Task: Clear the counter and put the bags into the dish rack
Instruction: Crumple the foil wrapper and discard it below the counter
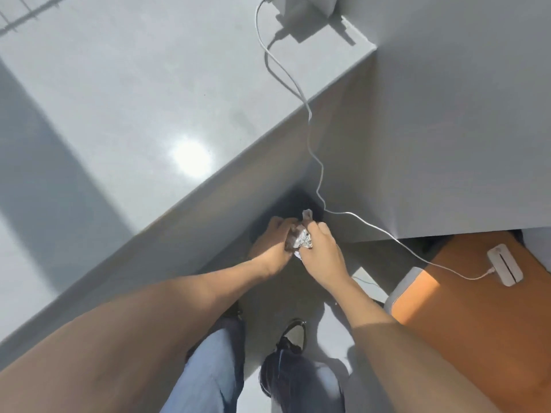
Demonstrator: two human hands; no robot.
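Note:
Both my hands meet below the counter's front edge, over a dark opening near the floor. My left hand (272, 244) and my right hand (323, 251) squeeze a crumpled silver foil bag (301, 240) between them. A small white scrap of the bag sticks up above my right fingers. The grey counter (134, 108) spreads across the upper left. Thin wires of the dish rack (26, 10) show at the top left corner; most of it is out of view.
A white cable (310, 114) runs from a white box (310, 7) on the counter's far corner down to a white device (505, 265) on an orange surface (477, 323) at the right. My jeans and a dark shoe (293, 332) are below.

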